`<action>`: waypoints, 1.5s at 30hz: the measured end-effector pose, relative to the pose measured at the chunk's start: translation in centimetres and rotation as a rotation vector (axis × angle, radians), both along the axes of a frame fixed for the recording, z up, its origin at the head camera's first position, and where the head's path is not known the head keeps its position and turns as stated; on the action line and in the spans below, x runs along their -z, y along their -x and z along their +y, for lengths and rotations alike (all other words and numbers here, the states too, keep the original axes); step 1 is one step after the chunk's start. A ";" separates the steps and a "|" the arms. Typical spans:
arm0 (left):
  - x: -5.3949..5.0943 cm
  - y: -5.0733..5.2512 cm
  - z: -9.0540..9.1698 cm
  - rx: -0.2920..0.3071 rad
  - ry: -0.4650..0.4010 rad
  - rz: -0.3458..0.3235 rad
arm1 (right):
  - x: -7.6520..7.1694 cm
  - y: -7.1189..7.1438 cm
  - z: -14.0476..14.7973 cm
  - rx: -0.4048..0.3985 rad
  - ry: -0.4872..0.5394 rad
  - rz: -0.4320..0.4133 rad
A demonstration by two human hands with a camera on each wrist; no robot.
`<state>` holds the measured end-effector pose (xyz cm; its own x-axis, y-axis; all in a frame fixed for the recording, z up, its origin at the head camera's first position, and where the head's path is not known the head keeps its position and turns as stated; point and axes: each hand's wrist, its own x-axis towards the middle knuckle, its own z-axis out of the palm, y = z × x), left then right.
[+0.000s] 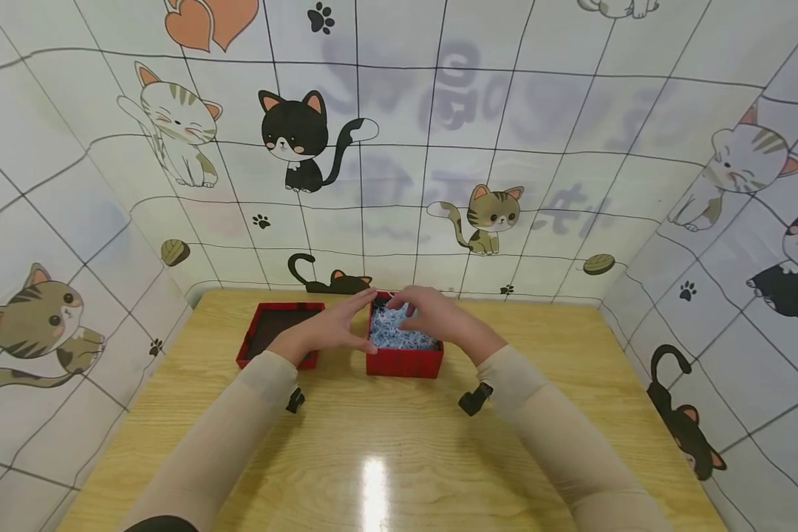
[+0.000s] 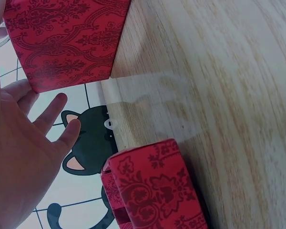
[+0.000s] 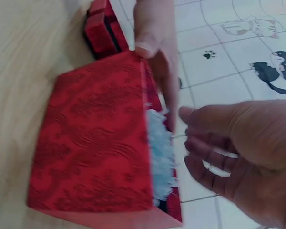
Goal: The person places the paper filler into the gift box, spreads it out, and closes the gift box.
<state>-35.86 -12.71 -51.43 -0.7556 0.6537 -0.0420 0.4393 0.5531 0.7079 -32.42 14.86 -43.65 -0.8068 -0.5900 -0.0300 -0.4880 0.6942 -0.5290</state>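
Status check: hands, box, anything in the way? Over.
Left hand touching left side of box. Right hand over shreds, fingers bent, hold unclear. Box open, shreds inside. Lid apart at left, seemingly not blocking.

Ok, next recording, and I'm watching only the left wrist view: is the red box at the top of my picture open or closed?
Observer: Open. The head view shows pale blue shredded filling inside the box.
Operator: And where is the right hand?
Observer: At the box's open top, with its fingers curved. I can't tell whether it holds anything.
Operator: What about the lower red piece in my picture?
Observer: From the head camera it's shallow, with a dark inside facing up.
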 end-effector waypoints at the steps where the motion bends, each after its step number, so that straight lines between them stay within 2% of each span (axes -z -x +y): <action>1: 0.0 0.1 0.0 -0.001 -0.002 0.000 | 0.2 0.2 -0.2 -0.026 0.009 0.004; 4: 0.1 0.1 -0.1 0.003 -0.012 0.009 | 1.5 1.0 -0.7 -0.078 -0.057 0.048; 7: 0.2 0.1 0.0 0.016 -0.017 0.021 | 2.8 1.9 -1.0 -0.061 -0.160 0.071; 11: 0.2 -0.1 0.1 0.020 -0.009 0.008 | 4.1 2.8 -1.0 -0.025 -0.224 0.013; 14: 0.1 -0.2 0.1 0.014 -0.004 0.000 | 4.7 3.2 -1.3 -0.037 -0.225 -0.032; 19: 0.0 -0.1 0.1 0.015 -0.006 0.011 | 5.3 3.3 -2.1 -0.067 -0.249 -0.060; 25: 0.1 0.0 0.1 0.027 -0.018 0.015 | 5.2 3.3 -2.0 -0.078 -0.233 -0.052; 31: 0.0 -0.1 0.0 0.005 -0.001 0.008 | 3.2 2.8 -0.8 -0.041 -0.119 0.005; 35: -0.2 -0.1 -0.1 -0.004 -0.005 0.019 | 2.1 2.8 -0.2 -0.051 -0.066 0.043; 40: -0.2 -0.1 -0.1 -0.006 -0.004 0.019 | 2.7 3.2 -0.1 -0.104 -0.201 0.011; 42: -0.2 -0.1 -0.1 -0.001 -0.001 0.020 | 3.1 3.4 -0.4 -0.096 -0.254 -0.008; 45: -0.2 -0.1 -0.1 0.003 -0.001 0.020 | 3.6 3.8 -0.9 -0.074 -0.275 -0.046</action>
<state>-35.76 -12.77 -51.20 -0.7542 0.6561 -0.0264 0.4549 0.5512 0.6995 -36.18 13.96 -47.22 -0.7559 -0.6121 -0.2323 -0.5228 0.7779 -0.3486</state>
